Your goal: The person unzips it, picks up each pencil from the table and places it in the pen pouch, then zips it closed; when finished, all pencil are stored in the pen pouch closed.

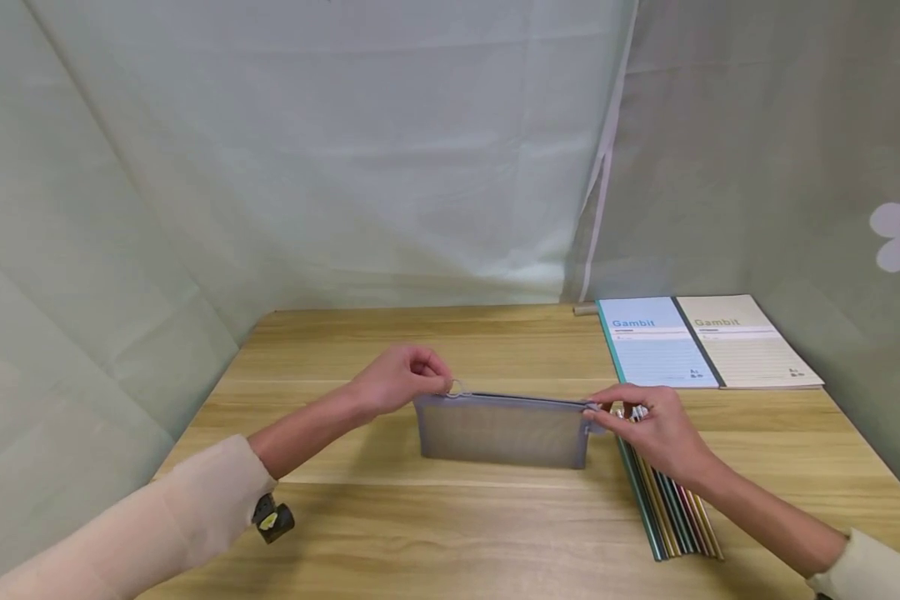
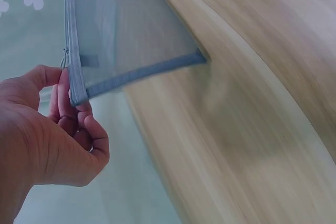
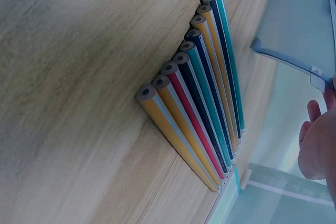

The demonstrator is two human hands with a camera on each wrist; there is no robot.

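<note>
Carefully, a mesh pouch (image 1: 504, 435) is held by both hands over a wooden table (image 1: 375, 542), with its zip (image 2: 76, 45) running along the top edge and its broad side hanging below. By the left hand (image 1: 401, 382), the ring (image 1: 461, 384) near the zip's left end is pinched between thumb and fingertips, with almost no gap left; whether the pouch's edge is caught as well cannot be told. By the right hand (image 1: 658, 427), the opposite top corner is gripped between thumb and fingers, parted only by the thin material. The zip is drawn nearly level between the two hands, but whether it is fastened cannot be made out, nor can it be told whether the lower edge is touching the wood.

Just right of the pouch, ten pencils (image 1: 669, 508) are laid side by side in a row, their far ends partly covered by the right hand in the head view. Yellow, red, teal and dark blue barrels are shown by the right wrist camera, with blunt grey ends.

At the table's far right, a blue notebook (image 1: 656, 343) and a cream notebook (image 1: 753, 343) are placed next to each other, both printed "Gambit". The table is backed by pale cloth (image 1: 390, 167), marked at right with a white flower (image 1: 898, 228).
</note>
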